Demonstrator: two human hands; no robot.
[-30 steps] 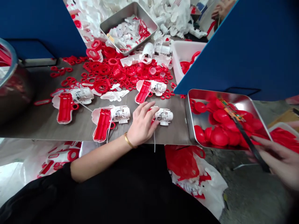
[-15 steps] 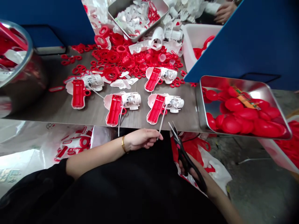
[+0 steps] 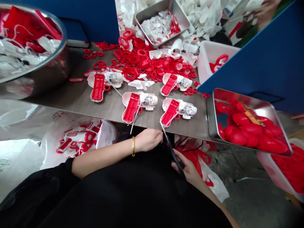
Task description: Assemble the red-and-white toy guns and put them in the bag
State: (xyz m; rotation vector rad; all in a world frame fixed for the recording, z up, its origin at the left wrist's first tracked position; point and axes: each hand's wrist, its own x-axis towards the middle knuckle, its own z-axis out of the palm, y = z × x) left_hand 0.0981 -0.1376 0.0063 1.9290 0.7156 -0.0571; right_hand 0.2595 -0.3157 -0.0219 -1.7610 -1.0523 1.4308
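My left hand [image 3: 150,140] is closed, fingertips pinched just off the table's front edge. A thin white strip, like a cable tie [image 3: 171,118], runs from the nearest right toy gun half [image 3: 170,112] toward those fingertips; the grip itself is partly hidden. In my right hand [image 3: 186,166] are black-handled scissors [image 3: 174,158], their blades pointing up beside my left fingers and the strip. Three similar white-and-red gun halves lie around: one [image 3: 131,107] with a strip hanging over the edge, one [image 3: 98,87] at left, one [image 3: 169,84] behind.
Red rings and caps [image 3: 144,60] are heaped at the back, below a metal tray [image 3: 163,42] of white pieces. A metal tray [image 3: 215,126] of red domes stands right, a steel bowl [image 3: 64,41] left. Blue partitions [image 3: 268,57] flank the table. Another person's hand [image 3: 266,14] shows beyond.
My right hand has brought the scissors up and left, to beside my left fingertips. The strip's near end now bends left across the gun half. The whole view has shifted.
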